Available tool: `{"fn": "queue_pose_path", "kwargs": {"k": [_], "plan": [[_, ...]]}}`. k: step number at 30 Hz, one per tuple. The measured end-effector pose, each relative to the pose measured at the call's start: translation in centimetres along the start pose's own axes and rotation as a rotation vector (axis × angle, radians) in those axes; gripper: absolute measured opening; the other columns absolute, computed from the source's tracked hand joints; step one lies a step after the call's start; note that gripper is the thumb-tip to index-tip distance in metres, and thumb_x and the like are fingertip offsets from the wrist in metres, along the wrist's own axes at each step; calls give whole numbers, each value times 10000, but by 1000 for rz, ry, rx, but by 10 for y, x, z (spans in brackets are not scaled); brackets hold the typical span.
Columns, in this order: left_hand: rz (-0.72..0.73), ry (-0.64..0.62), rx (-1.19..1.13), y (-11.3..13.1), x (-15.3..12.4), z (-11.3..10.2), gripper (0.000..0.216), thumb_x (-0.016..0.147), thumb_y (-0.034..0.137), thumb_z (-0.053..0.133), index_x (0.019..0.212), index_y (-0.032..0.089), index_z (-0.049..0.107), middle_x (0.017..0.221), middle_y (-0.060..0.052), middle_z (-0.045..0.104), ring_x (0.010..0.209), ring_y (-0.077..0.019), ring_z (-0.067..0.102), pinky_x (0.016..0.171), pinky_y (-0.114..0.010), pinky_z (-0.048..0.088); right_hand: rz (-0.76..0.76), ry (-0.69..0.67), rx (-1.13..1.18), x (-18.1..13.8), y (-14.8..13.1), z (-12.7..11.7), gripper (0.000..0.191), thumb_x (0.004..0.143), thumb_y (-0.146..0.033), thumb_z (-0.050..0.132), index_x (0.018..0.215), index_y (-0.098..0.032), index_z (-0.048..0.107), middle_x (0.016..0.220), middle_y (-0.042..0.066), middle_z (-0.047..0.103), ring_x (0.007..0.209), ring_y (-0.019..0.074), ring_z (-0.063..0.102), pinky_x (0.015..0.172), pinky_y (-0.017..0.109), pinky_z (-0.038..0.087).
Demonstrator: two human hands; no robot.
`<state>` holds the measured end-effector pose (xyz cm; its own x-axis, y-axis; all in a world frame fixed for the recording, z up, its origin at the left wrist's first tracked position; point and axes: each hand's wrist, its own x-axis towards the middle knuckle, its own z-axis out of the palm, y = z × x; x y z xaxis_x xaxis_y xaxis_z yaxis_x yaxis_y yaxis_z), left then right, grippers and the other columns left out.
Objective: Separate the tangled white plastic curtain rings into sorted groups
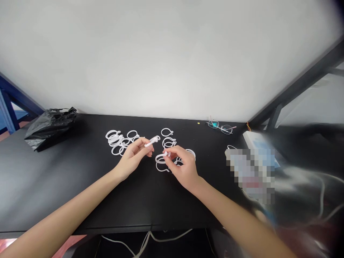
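My left hand [135, 154] is closed in a pinch on a small white plastic clip piece [152, 141], held just above the black table [80, 186]. My right hand [182, 165] pinches a white plastic ring [161, 159] at its top, the ring hanging close to the table. A heap of several white rings [120, 139] lies just behind my left hand. A smaller group of white rings [168, 139] lies behind and between both hands. More rings sit partly hidden under my right hand.
A crumpled black plastic bag [49, 126] lies at the back left. Eyeglasses [220, 126] rest near the white wall. A blurred box and white cables [319, 200] crowd the right side. Cables [150, 239] hang below the table's front edge.
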<state>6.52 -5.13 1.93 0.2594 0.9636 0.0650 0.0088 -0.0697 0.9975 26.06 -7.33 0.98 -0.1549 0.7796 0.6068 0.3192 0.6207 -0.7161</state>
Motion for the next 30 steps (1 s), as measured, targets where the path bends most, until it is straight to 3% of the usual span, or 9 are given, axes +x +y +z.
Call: {"fn": "queue_pose_path", "kwargs": {"k": [7, 13, 18, 22, 26, 28, 30], "plan": [[70, -1, 145, 2, 0, 1, 209, 862, 392, 647, 855, 184, 633, 837, -11, 606, 746, -135, 559, 722, -272, 479, 173, -148, -99, -3, 9, 2, 209, 830, -107, 598, 1001, -199, 678, 900, 40, 677, 681, 136, 612, 541, 242, 507], [106, -111, 280, 0, -4, 1, 300, 908, 425, 587, 1109, 206, 624, 974, -44, 668, 845, -171, 617, 796, -311, 508, 103, -77, -163, -2, 7, 0, 298, 807, -45, 551, 1035, -196, 669, 1007, 63, 690, 872, 190, 646, 684, 308, 544], [166, -140, 474, 4, -6, 3, 286, 951, 429, 509, 974, 183, 651, 831, -27, 647, 751, -157, 580, 717, -289, 460, 14, 10, 34, 1, -2, -2, 264, 887, -145, 577, 1136, -211, 637, 1034, 69, 685, 850, 166, 658, 716, 311, 570], [202, -190, 533, 8, -8, 4, 272, 945, 413, 522, 839, 184, 623, 772, -13, 626, 709, -146, 552, 675, -268, 430, 57, 8, 116, 0, -4, -2, 282, 887, -214, 633, 1169, -227, 626, 960, 39, 673, 708, 123, 654, 699, 290, 586], [225, -199, 555, 9, -9, 4, 289, 938, 391, 529, 736, 185, 539, 697, 9, 568, 649, -130, 508, 625, -250, 413, 128, -12, 165, -1, -3, -1, 179, 908, -231, 613, 1075, -214, 673, 896, 36, 685, 737, 137, 676, 698, 277, 599], [224, -194, 533, 8, -10, 4, 250, 939, 374, 532, 771, 189, 531, 730, 8, 564, 673, -131, 514, 649, -252, 431, 148, -14, 196, -1, -2, -1, 143, 914, -237, 608, 1029, -214, 692, 887, 36, 701, 755, 146, 688, 701, 278, 609], [224, -187, 469, 6, -10, 5, 149, 939, 348, 541, 928, 200, 544, 821, -2, 578, 743, -141, 542, 717, -268, 467, 146, -15, 227, -2, -1, -1, 131, 910, -233, 620, 1009, -215, 703, 904, 38, 718, 757, 151, 702, 707, 285, 617]]}}
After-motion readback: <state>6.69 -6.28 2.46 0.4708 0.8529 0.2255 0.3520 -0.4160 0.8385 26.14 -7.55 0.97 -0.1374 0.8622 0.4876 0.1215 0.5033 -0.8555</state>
